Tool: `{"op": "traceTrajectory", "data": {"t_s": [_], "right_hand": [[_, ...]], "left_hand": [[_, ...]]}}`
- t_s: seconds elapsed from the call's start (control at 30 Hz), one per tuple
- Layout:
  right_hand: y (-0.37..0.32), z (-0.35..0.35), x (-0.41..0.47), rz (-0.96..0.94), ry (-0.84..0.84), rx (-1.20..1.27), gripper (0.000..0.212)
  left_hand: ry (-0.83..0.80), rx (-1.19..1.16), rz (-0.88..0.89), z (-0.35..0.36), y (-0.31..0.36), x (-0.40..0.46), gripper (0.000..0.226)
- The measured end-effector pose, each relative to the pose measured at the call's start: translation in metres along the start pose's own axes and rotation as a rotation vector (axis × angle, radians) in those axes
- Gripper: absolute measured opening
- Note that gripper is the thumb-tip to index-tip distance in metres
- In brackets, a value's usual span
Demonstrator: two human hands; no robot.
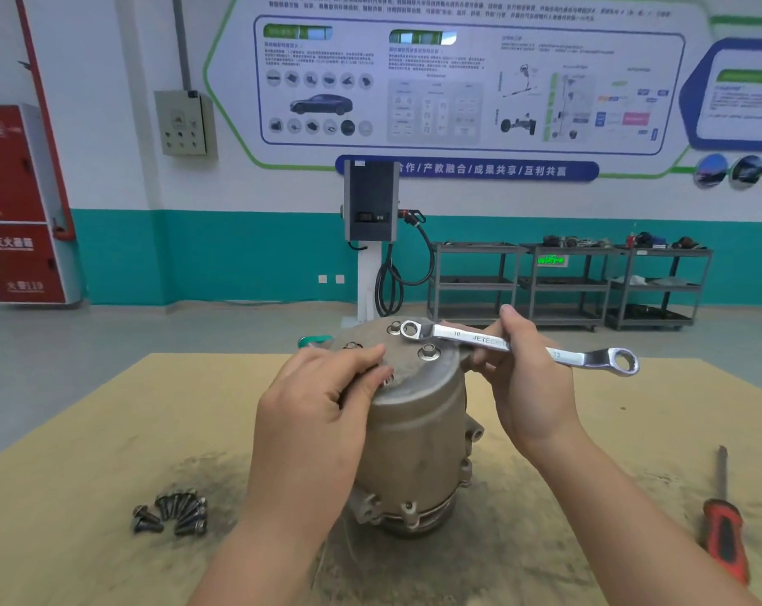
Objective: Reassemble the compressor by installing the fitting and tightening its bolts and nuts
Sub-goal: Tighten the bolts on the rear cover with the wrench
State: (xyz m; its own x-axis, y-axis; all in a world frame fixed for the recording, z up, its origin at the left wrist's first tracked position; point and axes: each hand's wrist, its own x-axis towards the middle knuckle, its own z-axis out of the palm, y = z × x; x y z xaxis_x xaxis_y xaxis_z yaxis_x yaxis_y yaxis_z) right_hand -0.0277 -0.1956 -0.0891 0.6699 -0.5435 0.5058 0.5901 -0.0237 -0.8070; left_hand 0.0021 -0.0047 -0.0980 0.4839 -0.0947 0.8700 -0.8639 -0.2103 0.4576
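At the centre of the frame we see one compressor [414, 435] standing on end on the table [86, 430]. Its top plate shows two flanged bolts seated: one [427, 353] near the middle, one [394, 329] at the far edge. Our left hand [322, 413] rests on the plate's near left, fingers curled over the rim. Our right hand [530, 382] pinches one double ring wrench [519, 345] at mid-shaft; its left ring hovers over the far bolt. We read "JETECH", "10" and "12" on the shaft. At lower left lies a pile of loose bolts [173, 513], about seven. At lower right lies one red-and-black screwdriver [724, 527]. In the background stand three carts [567, 282] and one charger [370, 203]; at the left edge, a red cabinet [16, 203] marked "119".
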Motion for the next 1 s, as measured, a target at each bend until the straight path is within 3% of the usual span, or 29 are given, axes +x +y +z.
{"op": "traceTrajectory", "data": {"t_s": [0.17, 0.27, 0.33, 0.37, 0.47, 0.6, 0.67, 0.8, 1.0], "right_hand": [[-0.006, -0.002, -0.002, 0.062, 0.022, 0.046, 0.057], [-0.016, -0.002, -0.001, 0.226, 0.046, 0.200, 0.050], [-0.027, -0.003, 0.000, 0.279, -0.022, 0.222, 0.041], [-0.033, -0.004, 0.000, 0.265, -0.068, 0.177, 0.038], [-0.045, -0.006, -0.002, 0.125, -0.154, -0.062, 0.019], [-0.049, -0.009, -0.004, 0.092, -0.215, -0.268, 0.026], [-0.050, -0.006, -0.006, 0.114, -0.228, -0.256, 0.018], [-0.052, -0.003, -0.009, 0.178, -0.178, -0.188, 0.043], [-0.061, 0.001, -0.012, 0.236, -0.223, -0.127, 0.050]], "left_hand": [[-0.133, -0.137, -0.053, -0.004, 0.001, -0.004, 0.019], [-0.195, -0.213, -0.185, -0.006, -0.005, -0.009, 0.067], [-0.263, -0.265, -0.337, -0.006, -0.009, -0.011, 0.100], [-0.309, -0.227, -0.332, -0.005, -0.010, -0.012, 0.108], [-0.396, 0.032, -0.171, -0.002, -0.012, -0.016, 0.099], [-0.366, 0.095, -0.148, 0.000, -0.014, -0.017, 0.089], [-0.348, 0.094, -0.143, -0.001, -0.014, -0.018, 0.087], [-0.347, 0.057, -0.171, -0.002, -0.015, -0.019, 0.081], [-0.339, 0.009, -0.174, -0.001, -0.017, -0.019, 0.095]]}}
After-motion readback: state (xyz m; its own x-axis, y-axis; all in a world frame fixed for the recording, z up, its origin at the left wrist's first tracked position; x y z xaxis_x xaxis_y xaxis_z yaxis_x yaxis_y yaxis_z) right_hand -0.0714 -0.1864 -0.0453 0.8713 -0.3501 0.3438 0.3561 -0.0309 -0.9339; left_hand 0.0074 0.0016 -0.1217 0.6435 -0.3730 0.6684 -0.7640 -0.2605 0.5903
